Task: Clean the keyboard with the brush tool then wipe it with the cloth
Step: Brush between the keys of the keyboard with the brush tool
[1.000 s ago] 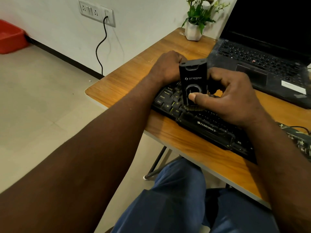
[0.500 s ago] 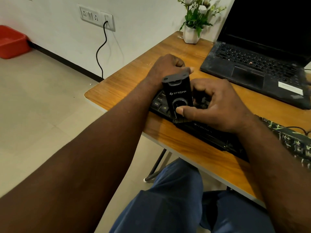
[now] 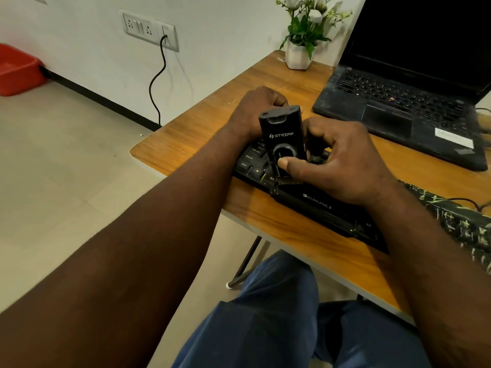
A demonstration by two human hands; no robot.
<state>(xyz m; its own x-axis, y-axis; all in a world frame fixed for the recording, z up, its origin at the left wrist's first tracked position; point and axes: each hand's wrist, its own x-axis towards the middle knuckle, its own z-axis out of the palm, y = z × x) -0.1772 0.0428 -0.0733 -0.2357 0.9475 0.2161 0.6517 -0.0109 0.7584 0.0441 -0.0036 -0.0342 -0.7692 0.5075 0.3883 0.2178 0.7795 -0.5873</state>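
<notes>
A wooden table (image 3: 186,144) stands by a white wall (image 3: 225,35) with a socket (image 3: 148,29) and a black cable (image 3: 156,83). A red tub (image 3: 16,70) sits on the floor. A potted plant (image 3: 305,30) and an open laptop (image 3: 398,110) are at the table's far side.

The left hand (image 3: 255,110) lies knuckles-up at the far left corner of the keyboard (image 3: 318,205), fingers curled; whether it grips anything is hidden. The right hand (image 3: 342,166) pinches the brush tool (image 3: 281,136), thumb on its front. The tool stands upright, bristles touching the lower-left keys.
</notes>
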